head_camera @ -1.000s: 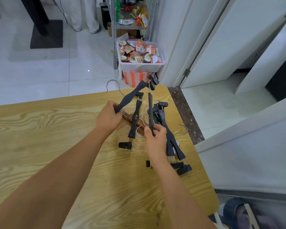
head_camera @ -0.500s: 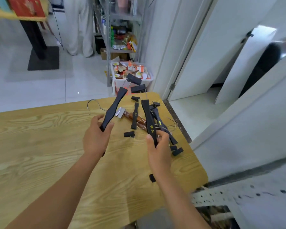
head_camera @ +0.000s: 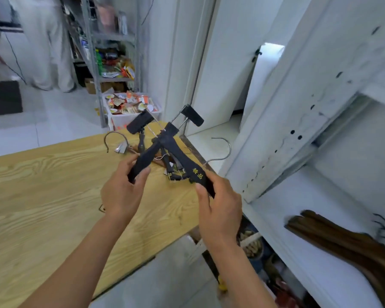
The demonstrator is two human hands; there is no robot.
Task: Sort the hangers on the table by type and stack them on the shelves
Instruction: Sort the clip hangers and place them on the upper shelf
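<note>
Pale wood-grain table (head_camera: 42, 196) meets white metal shelves (head_camera: 309, 218) at the right. Above its far corner the left hand (head_camera: 120, 194) grips a plain matte black clip hanger (head_camera: 147, 155), the right hand (head_camera: 220, 210) a yellow-lettered black clip hanger (head_camera: 182, 156). Stiff, light bars; wire hooks probably snag, so mid-bar holds suit.

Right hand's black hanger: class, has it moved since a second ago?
Yes: the black hanger rose off the pile toward the table's right edge.
</note>
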